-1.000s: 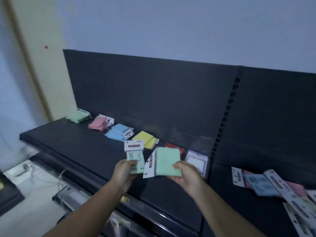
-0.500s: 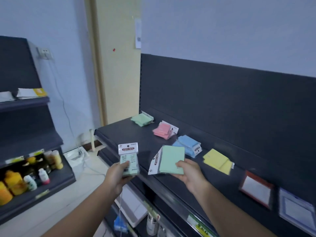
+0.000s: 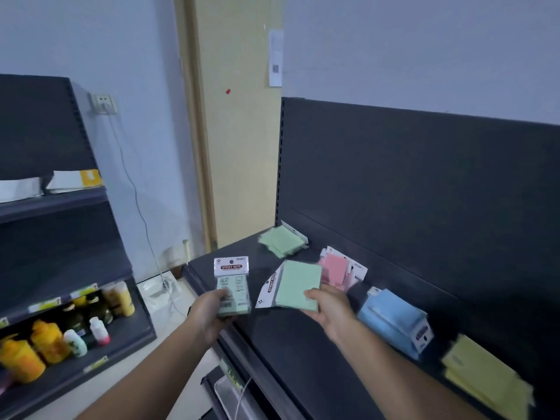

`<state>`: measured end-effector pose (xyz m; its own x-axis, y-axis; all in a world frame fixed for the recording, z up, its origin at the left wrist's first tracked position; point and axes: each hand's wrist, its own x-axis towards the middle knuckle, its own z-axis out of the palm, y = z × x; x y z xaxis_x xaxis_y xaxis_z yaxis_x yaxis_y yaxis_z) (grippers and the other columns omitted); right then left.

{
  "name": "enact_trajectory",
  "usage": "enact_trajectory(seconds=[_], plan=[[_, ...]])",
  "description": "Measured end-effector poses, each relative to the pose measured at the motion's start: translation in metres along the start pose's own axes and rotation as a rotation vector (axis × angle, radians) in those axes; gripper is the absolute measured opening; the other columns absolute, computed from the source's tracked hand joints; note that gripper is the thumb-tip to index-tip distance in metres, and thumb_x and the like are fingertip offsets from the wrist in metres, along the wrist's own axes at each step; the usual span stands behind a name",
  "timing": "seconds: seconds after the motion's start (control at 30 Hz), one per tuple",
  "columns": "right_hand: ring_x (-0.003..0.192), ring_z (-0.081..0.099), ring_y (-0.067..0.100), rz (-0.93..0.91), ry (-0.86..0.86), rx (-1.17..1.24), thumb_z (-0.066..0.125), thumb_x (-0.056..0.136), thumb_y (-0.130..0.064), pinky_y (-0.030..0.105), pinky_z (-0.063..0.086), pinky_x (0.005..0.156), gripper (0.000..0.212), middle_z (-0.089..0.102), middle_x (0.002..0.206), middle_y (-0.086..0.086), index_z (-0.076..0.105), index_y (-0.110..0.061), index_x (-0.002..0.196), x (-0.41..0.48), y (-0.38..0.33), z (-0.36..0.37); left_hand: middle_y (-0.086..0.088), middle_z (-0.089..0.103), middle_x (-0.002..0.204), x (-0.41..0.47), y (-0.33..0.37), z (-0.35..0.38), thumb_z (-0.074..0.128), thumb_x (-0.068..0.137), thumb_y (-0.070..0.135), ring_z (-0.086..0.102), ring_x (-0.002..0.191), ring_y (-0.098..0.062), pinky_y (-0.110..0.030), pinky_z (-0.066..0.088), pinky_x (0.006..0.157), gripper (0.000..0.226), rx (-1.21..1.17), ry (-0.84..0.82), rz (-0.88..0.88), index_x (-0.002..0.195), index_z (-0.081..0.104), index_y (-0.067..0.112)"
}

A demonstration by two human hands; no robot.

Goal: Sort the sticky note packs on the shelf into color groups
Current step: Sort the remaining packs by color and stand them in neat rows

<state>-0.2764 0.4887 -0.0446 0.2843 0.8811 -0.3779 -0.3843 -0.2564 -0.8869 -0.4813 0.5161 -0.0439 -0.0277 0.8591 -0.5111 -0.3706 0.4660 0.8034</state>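
My left hand (image 3: 209, 316) holds a green sticky note pack (image 3: 232, 286) upright, label side facing me, just off the left end of the dark shelf (image 3: 291, 353). My right hand (image 3: 328, 307) grips a second green pack (image 3: 295, 284), plain side up, over the shelf. On the shelf lie colour groups along the back panel: green packs (image 3: 281, 244) at the far left end, then pink packs (image 3: 336, 269), blue packs (image 3: 394, 322) and yellow packs (image 3: 481, 380) at the lower right.
A second dark shelving unit (image 3: 51, 207) stands at the left with orange and yellow bottles (image 3: 45, 344) on its lower shelf. A cable (image 3: 142, 213) hangs from a wall socket. Lower shelves and a white tray (image 3: 233, 395) sit below the shelf edge.
The view has swung left along the shelf. Both hands, each with its green pack, are now closer to the green and pink groups at the shelf's left end.
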Motion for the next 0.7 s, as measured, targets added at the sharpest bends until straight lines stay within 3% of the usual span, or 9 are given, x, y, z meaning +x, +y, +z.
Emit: enact_trajectory(seconds=[0.1,0.27,0.37,0.47,0.63,0.7], plan=[[0.074,0.062,0.019,0.005,0.006,0.012,0.054,0.086,0.010,0.028,0.051,0.059,0.017,0.065,0.083,0.006,0.058,-0.007,0.087,0.026,-0.009,0.019,-0.014,0.060,0.086,0.022,0.013,0.005,0.042,0.095,0.003,0.059,0.074,-0.025,-0.034,0.046,0.060,0.015,-0.014,-0.022,-0.018,0.108,0.050,0.001],[0.079,0.062,0.023,0.002,0.052,0.055,0.056,0.086,0.008,0.028,0.051,0.059,0.023,0.064,0.096,0.012,0.057,-0.005,0.105,0.064,-0.024,0.047,-0.015,0.062,0.090,0.060,0.039,0.015,0.040,0.094,-0.003,0.061,0.078,-0.025,-0.033,0.049,0.064,0.018,0.031,-0.091,0.014,0.108,0.052,0.001],[0.070,0.058,0.019,-0.020,0.135,0.035,0.059,0.085,0.005,0.023,0.044,0.053,0.027,0.063,0.096,0.011,0.058,-0.008,0.109,0.086,-0.033,0.061,-0.015,0.063,0.097,0.091,0.062,0.031,0.039,0.095,-0.003,0.061,0.078,-0.025,-0.032,0.049,0.065,0.020,0.056,-0.177,0.025,0.108,0.053,0.003],[0.063,0.055,0.017,-0.022,0.181,0.007,0.058,0.087,0.002,0.023,0.039,0.050,0.026,0.063,0.090,0.010,0.058,-0.010,0.109,0.111,-0.044,0.072,-0.011,0.066,0.086,0.119,0.084,0.054,0.042,0.094,-0.004,0.062,0.073,-0.022,-0.027,0.051,0.057,0.019,0.193,-0.267,0.063,0.098,0.058,0.004],[0.064,0.057,0.017,-0.046,0.225,-0.073,0.057,0.089,-0.001,0.023,0.046,0.049,0.017,0.062,0.081,0.006,0.056,-0.009,0.105,0.157,-0.059,0.087,-0.019,0.069,0.090,0.167,0.105,0.088,0.051,0.088,-0.007,0.064,0.072,-0.029,-0.041,0.054,0.072,0.015,0.294,-0.338,0.135,0.099,0.055,0.001],[0.061,0.057,0.017,-0.062,0.248,-0.146,0.057,0.089,-0.001,0.021,0.047,0.044,0.019,0.061,0.083,0.006,0.054,-0.010,0.105,0.171,-0.059,0.090,-0.016,0.067,0.087,0.182,0.106,0.100,0.055,0.086,-0.006,0.062,0.066,-0.025,-0.033,0.054,0.059,0.016,0.312,-0.327,0.142,0.095,0.050,0.006]])
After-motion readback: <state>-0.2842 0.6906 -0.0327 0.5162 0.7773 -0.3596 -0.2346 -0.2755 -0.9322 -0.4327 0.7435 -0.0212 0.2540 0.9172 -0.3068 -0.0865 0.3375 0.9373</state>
